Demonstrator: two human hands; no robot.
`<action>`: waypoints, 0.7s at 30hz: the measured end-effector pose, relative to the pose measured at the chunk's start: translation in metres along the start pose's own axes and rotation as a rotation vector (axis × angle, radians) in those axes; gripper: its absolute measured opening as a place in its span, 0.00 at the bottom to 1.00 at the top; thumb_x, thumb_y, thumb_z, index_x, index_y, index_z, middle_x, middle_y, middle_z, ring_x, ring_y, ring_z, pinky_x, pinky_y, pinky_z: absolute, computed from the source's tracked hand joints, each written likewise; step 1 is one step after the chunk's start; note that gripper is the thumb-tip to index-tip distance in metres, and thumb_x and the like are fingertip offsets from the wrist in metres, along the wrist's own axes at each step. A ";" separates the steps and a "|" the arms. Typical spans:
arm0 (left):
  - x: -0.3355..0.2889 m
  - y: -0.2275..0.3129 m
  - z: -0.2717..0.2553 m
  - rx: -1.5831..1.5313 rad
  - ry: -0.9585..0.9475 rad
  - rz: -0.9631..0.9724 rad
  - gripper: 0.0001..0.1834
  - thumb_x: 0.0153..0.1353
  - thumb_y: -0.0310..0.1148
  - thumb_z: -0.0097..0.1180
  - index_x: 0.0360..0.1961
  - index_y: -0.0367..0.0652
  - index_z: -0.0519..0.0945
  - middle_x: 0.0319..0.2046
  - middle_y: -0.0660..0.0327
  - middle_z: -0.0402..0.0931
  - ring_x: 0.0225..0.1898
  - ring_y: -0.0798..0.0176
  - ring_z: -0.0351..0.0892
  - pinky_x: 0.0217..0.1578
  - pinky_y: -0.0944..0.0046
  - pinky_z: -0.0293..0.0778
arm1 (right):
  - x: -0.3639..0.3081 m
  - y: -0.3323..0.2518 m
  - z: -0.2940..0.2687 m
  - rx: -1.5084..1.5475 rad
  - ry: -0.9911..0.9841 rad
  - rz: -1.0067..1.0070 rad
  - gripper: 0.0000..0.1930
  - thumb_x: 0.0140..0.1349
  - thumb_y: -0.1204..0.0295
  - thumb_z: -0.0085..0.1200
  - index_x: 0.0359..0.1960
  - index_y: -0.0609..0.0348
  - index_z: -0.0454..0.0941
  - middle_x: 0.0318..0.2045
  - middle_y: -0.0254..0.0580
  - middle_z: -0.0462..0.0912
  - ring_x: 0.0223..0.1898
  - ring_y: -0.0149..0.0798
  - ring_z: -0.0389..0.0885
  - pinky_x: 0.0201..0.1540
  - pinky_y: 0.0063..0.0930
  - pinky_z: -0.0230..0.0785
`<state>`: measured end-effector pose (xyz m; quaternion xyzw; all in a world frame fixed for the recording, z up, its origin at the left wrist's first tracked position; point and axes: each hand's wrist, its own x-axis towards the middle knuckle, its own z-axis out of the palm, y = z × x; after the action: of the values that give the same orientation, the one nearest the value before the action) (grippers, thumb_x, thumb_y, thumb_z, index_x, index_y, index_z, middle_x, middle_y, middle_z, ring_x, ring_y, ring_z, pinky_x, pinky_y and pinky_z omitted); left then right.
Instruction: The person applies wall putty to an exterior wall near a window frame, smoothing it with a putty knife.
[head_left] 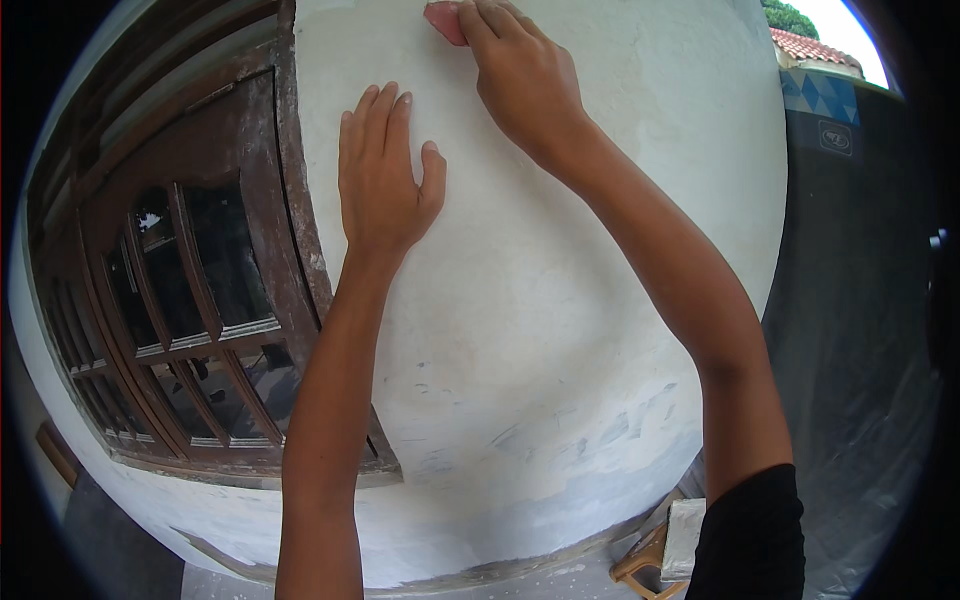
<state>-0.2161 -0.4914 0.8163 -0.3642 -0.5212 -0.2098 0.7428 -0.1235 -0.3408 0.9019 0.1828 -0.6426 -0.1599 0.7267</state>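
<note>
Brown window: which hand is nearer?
Left. The left hand lies against the wall, just right of the window; the right hand is higher and farther right.

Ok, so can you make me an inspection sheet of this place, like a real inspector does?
Surface: whitish wall, with grey-blue patches and dark scrapes lower down.
Things in use: one pink piece near the top of the picture; its exact kind is unclear.
Clutter: brown wooden furniture at the wall's foot with a pale, flat-sided object by it, both partly hidden by the right sleeve.
Hands: right hand grips the pink piece at the wall; left hand is spread, palm toward the wall, seemingly resting on it.
Cables: nothing seen.
Surroundings: brown wooden window on the left; dark sheet on the right; tiled roof and greenery beyond.
</note>
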 end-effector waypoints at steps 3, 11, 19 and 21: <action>0.004 0.004 0.007 -0.026 0.005 0.009 0.26 0.60 0.30 0.56 0.59 0.29 0.75 0.64 0.46 0.71 0.71 0.43 0.63 0.72 0.41 0.56 | 0.011 0.028 0.048 -0.299 0.125 -0.046 0.16 0.63 0.77 0.50 0.52 0.71 0.75 0.55 0.59 0.77 0.56 0.54 0.79 0.54 0.37 0.79; -0.002 -0.001 0.002 0.003 0.011 0.006 0.25 0.61 0.27 0.54 0.61 0.29 0.75 0.65 0.45 0.72 0.70 0.42 0.66 0.71 0.43 0.58 | -0.070 -0.020 0.009 -0.226 0.050 -0.148 0.20 0.56 0.81 0.60 0.51 0.75 0.79 0.50 0.59 0.83 0.53 0.53 0.84 0.48 0.34 0.84; 0.003 0.003 0.005 0.018 -0.006 0.022 0.25 0.62 0.27 0.54 0.61 0.30 0.75 0.65 0.46 0.71 0.70 0.43 0.65 0.71 0.43 0.57 | -0.006 0.046 0.023 -0.222 0.081 0.000 0.15 0.65 0.76 0.50 0.52 0.69 0.75 0.55 0.59 0.77 0.55 0.54 0.79 0.53 0.38 0.79; 0.002 0.001 0.006 0.023 -0.003 0.022 0.25 0.62 0.27 0.54 0.61 0.30 0.75 0.65 0.46 0.71 0.70 0.43 0.65 0.72 0.43 0.57 | -0.023 0.048 0.035 -0.310 0.187 -0.077 0.25 0.55 0.88 0.53 0.57 0.67 0.74 0.55 0.52 0.79 0.58 0.51 0.80 0.48 0.37 0.83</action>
<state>-0.2180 -0.4863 0.8191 -0.3614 -0.5205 -0.1951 0.7486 -0.1615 -0.2897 0.9080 0.1072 -0.5325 -0.2673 0.7959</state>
